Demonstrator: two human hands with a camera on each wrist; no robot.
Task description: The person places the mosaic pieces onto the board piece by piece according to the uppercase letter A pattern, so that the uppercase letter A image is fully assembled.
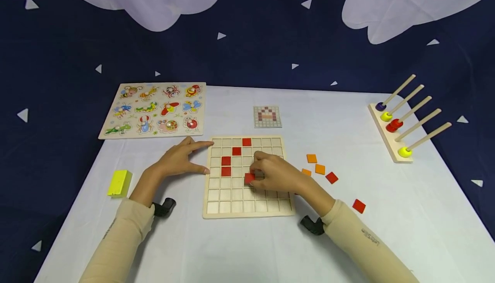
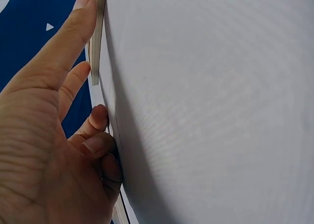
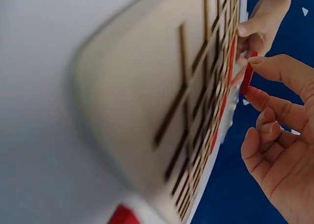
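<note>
A square wooden grid board [image 1: 251,215] lies on the white table, with several red tiles [image 1: 226,161] set in cells of its upper left part. My right hand [image 1: 276,173] is over the board's middle and pinches one red tile [image 3: 249,74] between thumb and index finger; the right wrist view shows this tile tilted above the grid. At the board's left side, the thumb and index finger of my left hand [image 1: 178,159] are spread and touch the edge, while its other fingers bend loosely in the left wrist view.
Loose orange tiles [image 1: 311,158] and red tiles [image 1: 359,206] lie right of the board. A small pattern card [image 1: 267,124] is behind it. Farther out are an insect puzzle [image 1: 152,117], a yellow block [image 1: 120,183] and a peg stand with beads [image 1: 402,159].
</note>
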